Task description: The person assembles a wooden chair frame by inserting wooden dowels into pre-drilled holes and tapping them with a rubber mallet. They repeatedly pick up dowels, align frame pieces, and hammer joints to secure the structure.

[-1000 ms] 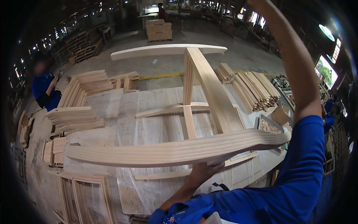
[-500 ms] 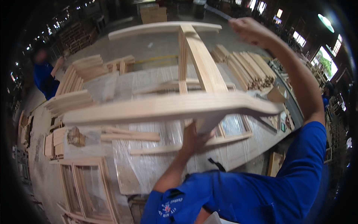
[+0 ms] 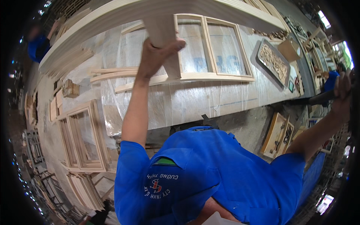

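Observation:
My left hand (image 3: 159,52) grips a flat pale wooden crosspiece (image 3: 161,28) from below, thumb and fingers wrapped about it. The crosspiece joins a long, slightly curved wooden rail (image 3: 112,18) that spans the top of the view, close to me. At the far right edge my right hand (image 3: 342,90) is closed around a dark-handled hammer (image 3: 320,99); its head cannot be made out. Under the raised piece, a wooden frame with open panels (image 3: 207,45) lies on the plastic-covered table (image 3: 210,101).
A metal tray of small wooden pieces (image 3: 273,62) stands right on the table, beside a cardboard roll (image 3: 290,49). Slats (image 3: 75,62) are stacked at left, near a wood block (image 3: 70,89). Assembled frames (image 3: 80,135) stand lower left. A wooden toolbox (image 3: 277,135) sits lower right; a co-worker (image 3: 37,47) is far left.
My right hand has swung from high in front down to the far right with the hammer. The view has tilted downward, and the held wooden piece appears higher up.

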Demonstrator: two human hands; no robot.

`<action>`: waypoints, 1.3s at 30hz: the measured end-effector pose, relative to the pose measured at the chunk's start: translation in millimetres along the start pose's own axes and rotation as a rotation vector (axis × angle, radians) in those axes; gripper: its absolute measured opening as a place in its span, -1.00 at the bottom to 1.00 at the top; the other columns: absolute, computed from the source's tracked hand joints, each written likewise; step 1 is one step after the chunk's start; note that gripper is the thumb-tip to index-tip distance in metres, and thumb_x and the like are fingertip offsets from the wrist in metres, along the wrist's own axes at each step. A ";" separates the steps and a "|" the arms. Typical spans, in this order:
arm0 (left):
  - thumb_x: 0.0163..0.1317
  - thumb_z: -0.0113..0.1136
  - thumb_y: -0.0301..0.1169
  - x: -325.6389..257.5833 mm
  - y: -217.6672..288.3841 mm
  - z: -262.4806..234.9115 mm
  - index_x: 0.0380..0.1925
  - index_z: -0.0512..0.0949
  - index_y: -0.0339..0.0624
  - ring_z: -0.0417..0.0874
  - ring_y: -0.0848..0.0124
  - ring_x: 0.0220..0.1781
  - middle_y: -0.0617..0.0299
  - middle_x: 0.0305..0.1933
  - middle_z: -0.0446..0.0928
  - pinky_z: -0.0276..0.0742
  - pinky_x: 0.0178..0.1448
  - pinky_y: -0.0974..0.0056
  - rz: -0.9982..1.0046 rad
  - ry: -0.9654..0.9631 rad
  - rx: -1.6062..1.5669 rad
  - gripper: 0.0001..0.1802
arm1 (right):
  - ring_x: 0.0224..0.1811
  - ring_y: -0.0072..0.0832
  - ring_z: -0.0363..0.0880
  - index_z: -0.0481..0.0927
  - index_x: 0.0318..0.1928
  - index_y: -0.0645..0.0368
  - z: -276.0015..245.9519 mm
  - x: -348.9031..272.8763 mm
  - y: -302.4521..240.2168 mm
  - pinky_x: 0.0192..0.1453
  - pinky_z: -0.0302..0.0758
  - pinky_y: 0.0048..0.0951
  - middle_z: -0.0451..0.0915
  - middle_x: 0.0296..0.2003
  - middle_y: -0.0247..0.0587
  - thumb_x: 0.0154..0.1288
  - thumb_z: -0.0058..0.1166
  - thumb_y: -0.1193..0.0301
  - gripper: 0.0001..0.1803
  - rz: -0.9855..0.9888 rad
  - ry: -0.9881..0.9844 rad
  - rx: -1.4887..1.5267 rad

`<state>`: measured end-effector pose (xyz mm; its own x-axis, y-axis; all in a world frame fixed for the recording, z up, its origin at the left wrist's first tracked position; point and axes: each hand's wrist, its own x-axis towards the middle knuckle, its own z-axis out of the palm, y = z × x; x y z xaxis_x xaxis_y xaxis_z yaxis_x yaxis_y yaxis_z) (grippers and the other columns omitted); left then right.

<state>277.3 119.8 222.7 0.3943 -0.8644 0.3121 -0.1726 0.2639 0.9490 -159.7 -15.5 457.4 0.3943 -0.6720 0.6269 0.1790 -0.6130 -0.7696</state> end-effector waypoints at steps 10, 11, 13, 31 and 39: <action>0.19 0.62 -0.33 18.6 7.7 7.0 -0.12 0.65 -0.31 0.77 0.35 -0.36 0.14 -0.38 0.72 0.70 -0.15 0.27 0.098 -0.008 -0.129 -0.61 | -0.69 -0.80 0.18 0.47 0.00 0.13 -7.5 -205.2 74.7 -0.72 0.16 -0.66 0.28 -0.53 -0.57 0.72 -0.16 0.04 -0.60 0.664 0.517 0.056; 0.19 0.62 -0.34 18.6 10.1 9.7 -0.15 0.65 -0.31 0.75 0.36 -0.39 0.15 -0.40 0.71 0.68 -0.19 0.28 0.095 -0.004 -0.100 -0.63 | -0.71 -0.80 0.17 0.48 -0.04 0.09 -2.2 -225.3 87.1 -0.73 0.15 -0.66 0.29 -0.55 -0.58 0.71 -0.13 0.03 -0.62 0.743 0.522 0.030; 0.26 0.55 -0.36 17.8 13.5 13.2 -0.23 0.63 -0.30 0.73 0.34 -0.40 0.15 -0.40 0.69 0.65 -0.21 0.22 0.111 0.028 -0.033 -0.71 | -0.73 -0.79 0.16 0.48 -0.10 0.04 15.2 -262.3 104.0 -0.74 0.14 -0.66 0.29 -0.57 -0.58 0.69 -0.10 0.02 -0.64 0.889 0.539 0.047; 0.19 0.63 -0.34 21.4 5.4 10.6 -0.35 0.67 -0.30 0.71 0.50 -0.43 0.20 -0.43 0.69 0.60 -0.35 0.39 0.166 -0.026 -0.124 -0.69 | -0.74 -0.65 0.21 0.47 -0.14 0.04 275.6 -285.9 210.5 -0.73 0.19 -0.48 0.36 -0.59 -0.46 0.65 -0.12 0.01 -0.62 1.204 0.374 0.213; 0.29 0.54 -0.38 25.7 -0.6 6.5 -0.32 0.68 -0.31 0.69 0.50 -0.43 0.22 -0.44 0.70 0.56 -0.29 0.40 0.177 -0.050 -0.164 -0.77 | -0.21 0.44 0.64 0.41 -0.06 0.33 338.2 -287.5 259.9 -0.08 0.51 0.32 0.64 -0.33 0.51 0.62 -0.09 0.10 -0.56 0.939 0.050 -0.741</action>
<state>281.8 94.6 229.9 0.3248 -0.8178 0.4750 -0.0839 0.4754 0.8758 78.3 159.0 36.1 0.0545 -0.9906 -0.1256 -0.7296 0.0464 -0.6823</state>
